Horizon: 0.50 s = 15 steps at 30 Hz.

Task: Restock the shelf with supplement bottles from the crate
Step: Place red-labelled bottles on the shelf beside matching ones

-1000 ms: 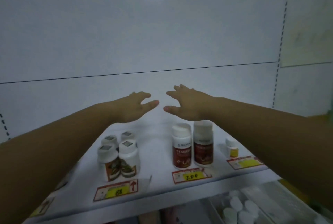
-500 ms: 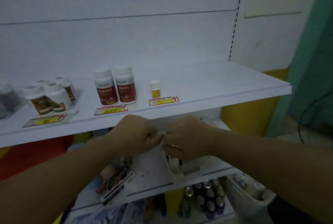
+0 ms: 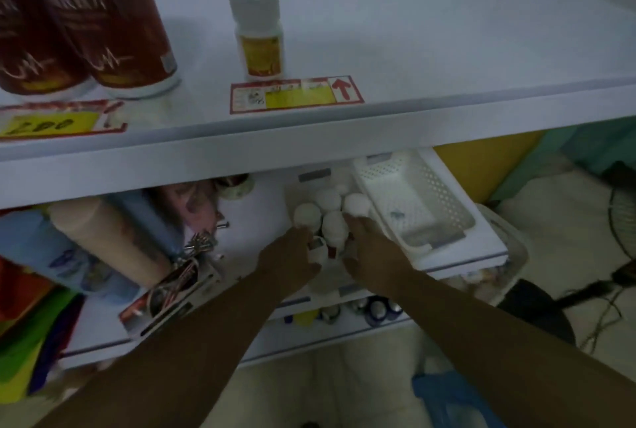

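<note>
1. 2 hands reach down into the crate on the lower shelf, where the white-capped bottles stand packed together; the crate sits just left of an empty white basket.
2. At the crate's left side, the left hand curls part-way around a small bottle. From here I cannot tell whether it truly grips it or only touches it.
3. On the right, the right hand lies with its fingers bent among the caps and against the cluster. Whether it holds anything is hidden by the hand itself.
4. Both hands come in from opposite sides of the cluster, probably so that each can lift a bottle in 1 trip.
5. Up on the top shelf, 2 large red bottles stand touching each other at the left, above a yellow price tag.
6. Alone behind its own price label, which bears a red arrow, stands 1 small yellow-labelled bottle. The open space behind and to the right of it looks like the place meant for new stock.
7. My guess is that this is the picking step, with nothing yet lifted clear of the crate.
</note>
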Available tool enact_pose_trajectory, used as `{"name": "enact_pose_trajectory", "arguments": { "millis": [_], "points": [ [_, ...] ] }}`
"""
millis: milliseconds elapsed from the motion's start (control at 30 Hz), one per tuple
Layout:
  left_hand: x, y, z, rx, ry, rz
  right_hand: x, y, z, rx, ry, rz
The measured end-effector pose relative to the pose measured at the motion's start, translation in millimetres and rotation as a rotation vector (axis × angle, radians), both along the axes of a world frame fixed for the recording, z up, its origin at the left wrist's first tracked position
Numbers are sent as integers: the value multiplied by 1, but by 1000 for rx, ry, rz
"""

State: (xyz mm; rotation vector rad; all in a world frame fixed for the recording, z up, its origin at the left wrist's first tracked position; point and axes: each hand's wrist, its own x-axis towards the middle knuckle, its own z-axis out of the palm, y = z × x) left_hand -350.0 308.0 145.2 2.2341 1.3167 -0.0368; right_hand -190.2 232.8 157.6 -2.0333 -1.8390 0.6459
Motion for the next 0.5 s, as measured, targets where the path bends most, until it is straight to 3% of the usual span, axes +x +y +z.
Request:
{"name": "enact_pose_trajectory", "arguments": {
  "millis": [233,400,500],
  "points": [
    [15,-4,-22,95,-110,165,-9,32,-21,77,32,-267],
    [14,-6,-10,170,-52,182,-13,31,-8,122,202,-352],
    [10,-14,16,188,-183,247,0,14,18,251,417,-364]
  ]
}}
